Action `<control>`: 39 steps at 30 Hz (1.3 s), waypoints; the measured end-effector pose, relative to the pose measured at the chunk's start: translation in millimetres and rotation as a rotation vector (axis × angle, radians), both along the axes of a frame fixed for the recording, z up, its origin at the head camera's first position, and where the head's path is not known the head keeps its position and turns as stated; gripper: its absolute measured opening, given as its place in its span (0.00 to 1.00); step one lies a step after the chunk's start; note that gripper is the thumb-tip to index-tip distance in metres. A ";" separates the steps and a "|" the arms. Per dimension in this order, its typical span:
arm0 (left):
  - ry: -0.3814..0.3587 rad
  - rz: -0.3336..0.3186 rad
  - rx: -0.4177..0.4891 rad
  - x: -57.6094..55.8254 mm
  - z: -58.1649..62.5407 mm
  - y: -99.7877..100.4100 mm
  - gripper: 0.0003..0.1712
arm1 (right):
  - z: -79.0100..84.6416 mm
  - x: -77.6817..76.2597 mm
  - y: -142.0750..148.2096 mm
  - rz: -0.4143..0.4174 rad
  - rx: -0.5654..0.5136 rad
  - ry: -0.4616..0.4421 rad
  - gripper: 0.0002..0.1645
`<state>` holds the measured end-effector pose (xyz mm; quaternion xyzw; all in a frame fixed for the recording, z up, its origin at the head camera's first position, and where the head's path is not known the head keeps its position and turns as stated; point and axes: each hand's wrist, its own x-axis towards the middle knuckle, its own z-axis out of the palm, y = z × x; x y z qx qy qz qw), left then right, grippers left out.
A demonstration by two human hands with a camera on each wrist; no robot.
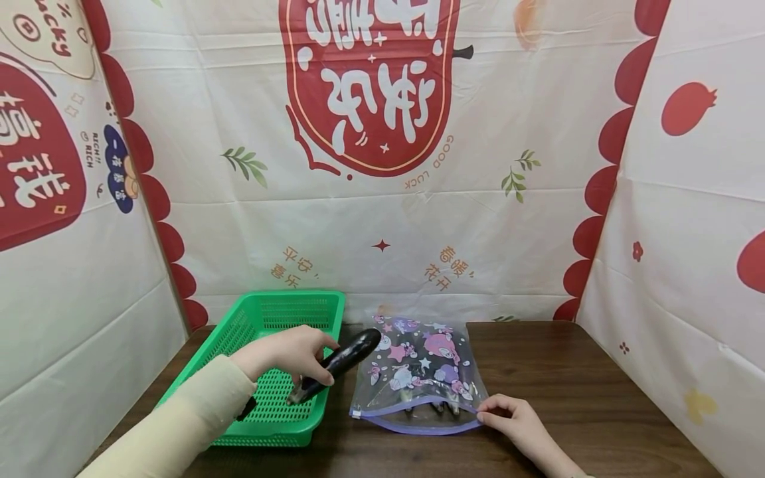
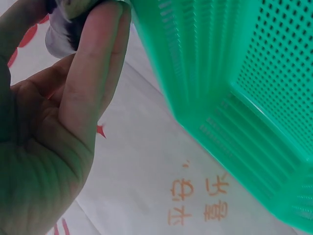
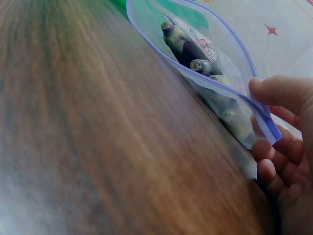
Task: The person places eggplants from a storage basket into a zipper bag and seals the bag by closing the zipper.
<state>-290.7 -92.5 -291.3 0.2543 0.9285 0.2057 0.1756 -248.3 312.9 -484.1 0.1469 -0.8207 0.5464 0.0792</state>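
My left hand (image 1: 301,353) grips a dark, glossy eggplant (image 1: 349,355) near its stem end, above the right rim of the green basket (image 1: 337,312). The eggplant's round end points toward the clear zip bag (image 1: 418,372), printed with stars and cartoon figures. My right hand (image 1: 515,425) pinches the right corner of the bag's purple zip edge (image 3: 266,120). The bag's mouth gapes toward me. Inside lie several eggplants (image 3: 181,44), stem ends toward the mouth. In the left wrist view only a small part of the held eggplant (image 2: 73,29) shows behind the fingers.
The basket stands on the left of the brown wooden table (image 1: 538,372), its slatted floor visible around the left arm. A white slider (image 1: 356,414) sits at the left end of the bag's zip. Printed white cloth (image 1: 382,219) walls in the back and both sides.
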 end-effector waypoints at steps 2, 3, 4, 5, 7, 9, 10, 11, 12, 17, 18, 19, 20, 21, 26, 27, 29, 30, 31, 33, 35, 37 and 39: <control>0.006 -0.035 0.003 2.1 -1.1 5.1 0.35 | -0.1 0.0 -0.1 0.002 -0.002 0.006 0.04; 0.006 -0.050 0.006 3.1 -2.0 7.5 0.36 | -0.2 0.0 -0.2 0.002 -0.004 0.009 0.04; 0.006 -0.068 0.011 4.2 -2.9 9.8 0.35 | -0.2 -0.1 -0.3 0.002 -0.005 0.013 0.03; 0.003 -0.085 0.016 5.2 -3.9 12.1 0.35 | -0.3 -0.1 -0.3 0.005 -0.006 0.017 0.03; -0.002 -0.120 0.028 7.0 -6.1 16.7 0.34 | -0.4 0.1 -0.3 0.008 -0.009 0.023 0.02; 0.001 -0.145 0.028 9.4 -8.3 21.5 0.32 | -0.3 0.2 -0.1 0.012 -0.010 0.024 0.02; 0.000 -0.157 0.029 10.9 -9.1 24.1 0.30 | -0.4 0.3 0.2 0.015 -0.009 0.023 0.03; -0.001 -0.169 0.028 12.4 -9.6 26.6 0.29 | -0.5 0.4 0.4 0.016 -0.010 0.019 0.03; 0.001 -0.183 0.025 14.0 -10.1 29.1 0.29 | -0.6 0.5 0.6 0.015 -0.011 0.015 0.04; 0.041 -0.260 -0.030 20.1 -11.8 39.1 0.33 | -1.9 0.4 1.2 0.010 -0.014 0.003 0.04; 0.048 -0.273 -0.040 20.9 -12.5 40.6 0.34 | -2.3 0.3 1.2 0.010 -0.015 0.006 0.03; 0.056 -0.282 -0.051 21.7 -13.3 41.9 0.35 | -2.6 0.1 1.2 0.010 -0.015 0.011 0.02; 0.063 -0.291 -0.058 22.5 -14.2 43.3 0.36 | -3.0 -0.2 1.2 0.010 -0.015 0.017 0.02; 0.069 -0.298 -0.064 23.5 -15.1 44.7 0.35 | -3.3 -0.5 1.2 0.013 -0.014 0.023 0.02; 0.119 -0.329 -0.101 28.8 -19.5 51.1 0.35 | -3.8 -2.4 0.8 0.016 -0.010 0.061 0.02; 0.125 -0.331 -0.108 30.2 -20.1 52.2 0.35 | -3.7 -2.6 0.7 0.019 -0.010 0.065 0.02; 0.134 -0.334 -0.118 33.4 -21.6 54.3 0.34 | -3.7 -2.6 0.5 0.018 -0.009 0.068 0.02; 0.144 -0.338 -0.123 35.1 -22.5 55.5 0.34 | -3.7 -2.5 0.5 0.019 -0.007 0.068 0.02; 0.149 -0.340 -0.128 37.0 -23.4 56.8 0.34 | -3.8 -2.4 0.5 0.018 -0.008 0.066 0.02; 0.162 -0.344 -0.135 41.1 -25.5 59.6 0.32 | -4.0 -1.8 0.6 0.020 -0.008 0.061 0.02; 0.182 -0.351 -0.139 45.4 -29.0 62.6 0.30 | -4.1 -1.4 0.7 0.020 -0.008 0.057 0.02; 0.213 -0.358 -0.143 49.9 -33.4 65.9 0.26 | -4.0 -1.2 0.8 0.021 -0.011 0.056 0.02; 0.260 -0.367 -0.149 54.2 -39.2 69.1 0.20 | -3.8 -1.2 1.0 0.020 -0.013 0.056 0.02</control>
